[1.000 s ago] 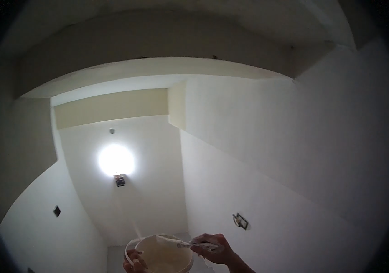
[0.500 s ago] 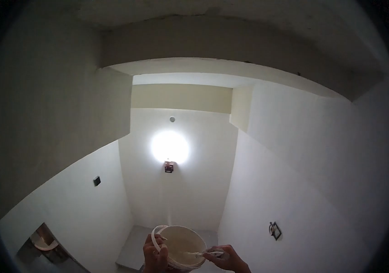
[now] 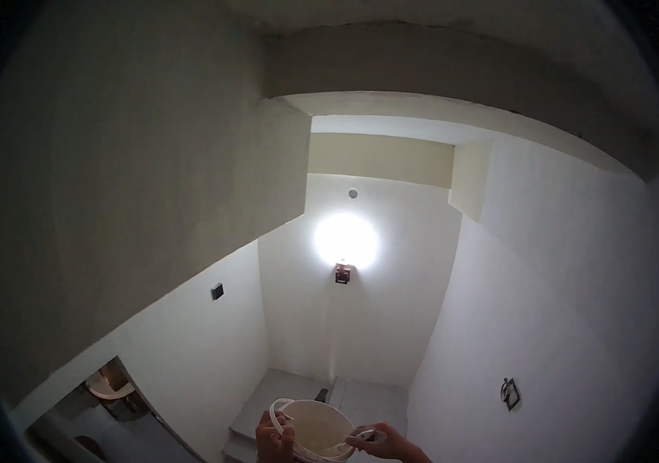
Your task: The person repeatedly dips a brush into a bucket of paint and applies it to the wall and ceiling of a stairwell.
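A white plastic bucket (image 3: 318, 420) with pale liquid paint (image 3: 315, 436) inside appears at the bottom of the head view. My left hand (image 3: 274, 438) is closed on the bucket's left rim, with the raised white handle (image 3: 275, 417) beside its fingers. At the right rim, my right hand (image 3: 387, 443) is closed around a slim, white-smeared tool (image 3: 368, 436) that looks like a paintbrush. The tool's far end lies at the bucket's rim, and its exact kind is hard to make out.
A bright lamp (image 3: 345, 241) shines on the far wall. Grey steps (image 3: 287, 393) lie below, beyond the bucket. Wiring hangs from a wall box (image 3: 509, 393) on the right; a dark switch box (image 3: 217, 292) is on the left. An opening (image 3: 113, 409) shows at lower left.
My view has turned left, so walls and lamp sit farther right. The tool in my right hand has moved from inside the bucket to its right rim.
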`<state>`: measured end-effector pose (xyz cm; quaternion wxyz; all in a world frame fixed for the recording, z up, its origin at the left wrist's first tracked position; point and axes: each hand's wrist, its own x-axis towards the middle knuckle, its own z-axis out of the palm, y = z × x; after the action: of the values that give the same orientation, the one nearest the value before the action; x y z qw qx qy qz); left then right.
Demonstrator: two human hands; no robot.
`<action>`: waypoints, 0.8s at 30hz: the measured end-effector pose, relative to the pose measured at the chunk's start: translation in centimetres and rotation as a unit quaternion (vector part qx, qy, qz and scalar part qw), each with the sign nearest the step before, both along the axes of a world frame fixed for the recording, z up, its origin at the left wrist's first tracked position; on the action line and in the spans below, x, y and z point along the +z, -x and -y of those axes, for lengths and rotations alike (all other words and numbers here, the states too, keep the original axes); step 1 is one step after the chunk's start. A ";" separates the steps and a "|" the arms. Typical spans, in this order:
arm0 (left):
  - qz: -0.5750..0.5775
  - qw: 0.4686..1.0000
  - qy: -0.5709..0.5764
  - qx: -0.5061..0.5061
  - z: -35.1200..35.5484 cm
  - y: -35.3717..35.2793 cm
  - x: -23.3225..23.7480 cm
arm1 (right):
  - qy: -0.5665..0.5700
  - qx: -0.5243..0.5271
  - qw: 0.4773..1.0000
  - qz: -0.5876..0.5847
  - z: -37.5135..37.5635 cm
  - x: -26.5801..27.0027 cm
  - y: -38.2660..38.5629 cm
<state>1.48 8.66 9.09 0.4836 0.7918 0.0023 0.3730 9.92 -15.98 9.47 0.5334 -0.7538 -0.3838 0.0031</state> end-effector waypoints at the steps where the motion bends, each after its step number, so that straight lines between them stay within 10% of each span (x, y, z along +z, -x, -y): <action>1: -0.044 0.999 -0.001 0.008 -0.9 0.5 -1.0 | 0.045 0.033 0.996 -0.075 -0.3 -0.4 -0.4; 4: 0.129 0.988 0.081 0.016 -2.9 -0.2 -5.9 | 0.110 0.076 0.983 -0.125 -1.9 -1.1 -0.3; 8: 0.022 0.999 0.039 0.030 -6.7 4.4 -9.7 | 0.170 0.139 0.939 -0.265 -4.9 -2.9 0.6; 11: -0.008 0.932 0.347 0.105 -8.0 2.8 -7.7 | -0.029 0.117 0.981 -0.155 -8.6 -7.0 1.1; 14: -0.127 0.960 0.172 0.180 -9.1 5.3 -8.2 | 0.033 0.103 0.993 -0.052 -10.9 -5.8 1.9; 17: -0.105 0.951 0.289 0.044 -7.2 5.6 -6.2 | 0.023 0.106 0.991 -0.081 -8.7 -5.9 2.7; 19: -0.098 0.990 0.097 0.023 -12.3 4.3 -15.7 | 0.037 0.108 0.989 -0.089 -7.3 -4.3 3.3; 22: -0.077 0.993 0.025 0.083 -10.3 4.3 -11.8 | 0.025 0.118 0.989 -0.086 -6.6 -5.2 3.5; 24: 0.046 0.971 0.236 -0.002 -8.2 4.3 -5.8 | 0.022 0.149 0.983 -0.108 -6.5 -5.0 3.2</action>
<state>-2.86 16.89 3.24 0.6570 0.6374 0.0660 0.3971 6.67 -9.47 4.48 0.5487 -0.6948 -0.4320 0.1719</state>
